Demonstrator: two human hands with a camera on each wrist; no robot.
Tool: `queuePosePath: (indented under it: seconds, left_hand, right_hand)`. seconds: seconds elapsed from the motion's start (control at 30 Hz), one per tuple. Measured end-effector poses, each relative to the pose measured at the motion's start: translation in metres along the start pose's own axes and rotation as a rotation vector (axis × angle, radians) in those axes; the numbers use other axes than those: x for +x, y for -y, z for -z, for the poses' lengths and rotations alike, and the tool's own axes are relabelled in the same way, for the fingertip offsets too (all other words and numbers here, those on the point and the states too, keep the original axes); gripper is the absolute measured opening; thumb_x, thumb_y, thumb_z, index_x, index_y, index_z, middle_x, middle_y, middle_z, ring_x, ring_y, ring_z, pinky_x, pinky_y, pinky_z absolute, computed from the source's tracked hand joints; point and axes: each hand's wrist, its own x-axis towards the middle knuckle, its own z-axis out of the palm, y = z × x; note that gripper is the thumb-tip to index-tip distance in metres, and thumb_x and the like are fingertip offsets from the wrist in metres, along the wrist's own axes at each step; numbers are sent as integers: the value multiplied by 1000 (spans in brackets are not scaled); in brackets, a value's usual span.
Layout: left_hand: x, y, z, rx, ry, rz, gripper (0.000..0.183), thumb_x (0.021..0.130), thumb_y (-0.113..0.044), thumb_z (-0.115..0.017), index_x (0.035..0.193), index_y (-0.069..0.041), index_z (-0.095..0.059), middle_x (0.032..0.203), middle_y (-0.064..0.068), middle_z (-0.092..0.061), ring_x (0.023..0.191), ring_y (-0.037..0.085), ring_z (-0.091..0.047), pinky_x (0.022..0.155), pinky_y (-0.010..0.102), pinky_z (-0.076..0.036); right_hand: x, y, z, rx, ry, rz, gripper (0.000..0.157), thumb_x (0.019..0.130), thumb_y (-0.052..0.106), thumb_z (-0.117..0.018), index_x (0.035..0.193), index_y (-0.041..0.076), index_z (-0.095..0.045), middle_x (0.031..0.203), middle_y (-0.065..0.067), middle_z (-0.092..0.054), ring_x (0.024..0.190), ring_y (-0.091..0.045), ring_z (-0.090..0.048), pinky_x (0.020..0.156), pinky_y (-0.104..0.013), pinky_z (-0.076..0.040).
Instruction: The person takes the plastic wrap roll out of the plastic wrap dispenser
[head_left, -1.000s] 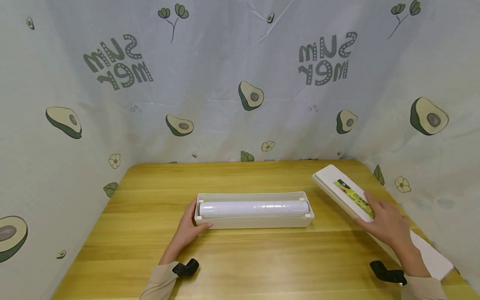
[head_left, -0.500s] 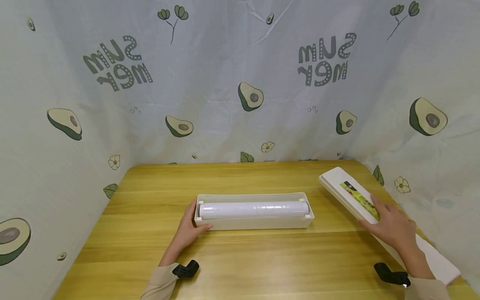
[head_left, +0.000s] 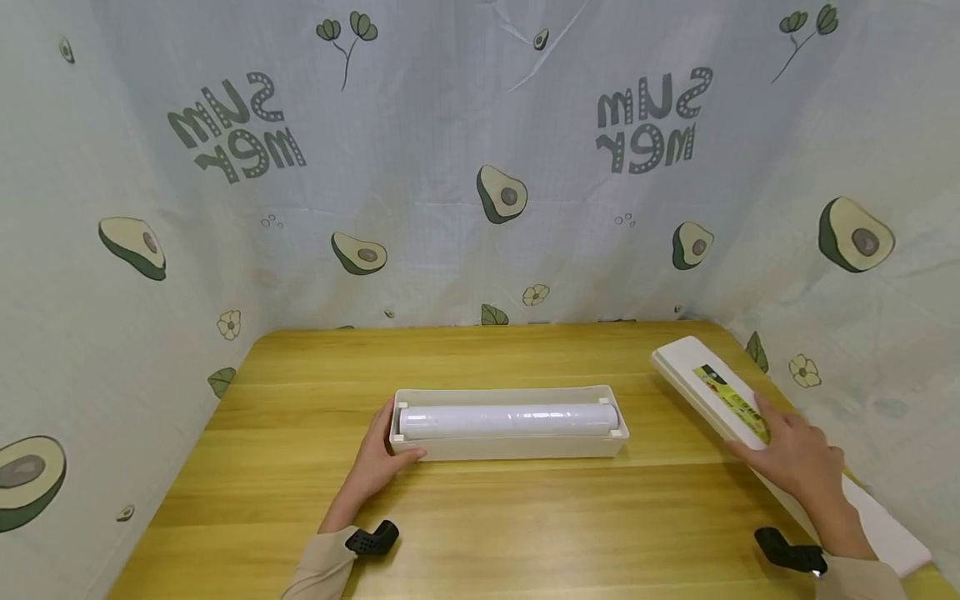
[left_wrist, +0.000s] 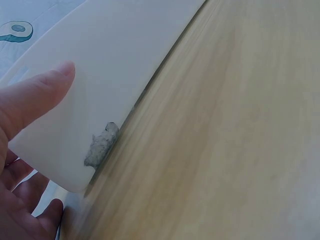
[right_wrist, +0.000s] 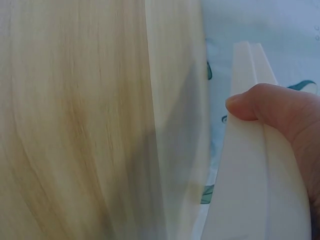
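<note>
A long white open-topped box (head_left: 510,448) lies across the middle of the table, with a shiny roll of plastic film (head_left: 510,421) inside. My left hand (head_left: 375,467) grips the box's left end; in the left wrist view the thumb (left_wrist: 42,90) presses its front wall and the other fingers go round the end. A grey patch (left_wrist: 102,145) marks the wall's lower edge. At the right, my right hand (head_left: 798,462) holds a long white lid (head_left: 873,521) with a yellow-green label (head_left: 731,402). The lid slants, raised over the table's right side; some fingers are hidden behind it.
The wooden table (head_left: 525,525) has its far edge against a pale curtain (head_left: 435,150) printed with avocados, which also hangs along both sides. A black wrist mount (head_left: 372,539) sits on the left sleeve, another mount (head_left: 791,552) on the right.
My right hand has carried the lid a little farther right, away from the box. The left hand and the box have stayed put.
</note>
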Motion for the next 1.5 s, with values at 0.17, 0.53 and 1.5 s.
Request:
queuePosePath:
  seconds: [0.17, 0.53, 1.5]
  left_hand:
    - [-2, -18, 4, 0, 16, 6, 93, 74, -5, -77, 148, 0, -20, 143, 23, -35, 127, 33, -42, 95, 10, -36]
    - [-3, 14, -1, -39, -1, -21, 96, 73, -13, -80, 149, -9, -22, 144, 16, -36, 125, 26, -42, 97, 13, -38]
    - [2, 17, -1, 8, -1, -41, 95, 74, -16, -79, 149, -10, -22, 143, 17, -36, 125, 28, -42, 98, 14, -37]
  right_hand:
    - [-1, -7, 2, -1, 22, -14, 103, 78, 64, -58, 149, 6, -12, 118, -42, -39, 85, -61, -47, 56, -63, -36]
    - [-5, -22, 5, -23, 94, -55, 103, 81, 65, -53, 149, 5, -5, 118, -45, -37, 87, -63, -45, 59, -65, -36]
    - [-8, -41, 3, -41, 90, -214, 109, 79, 65, -56, 147, -1, -2, 111, -45, -35, 86, -59, -43, 68, -69, -36]
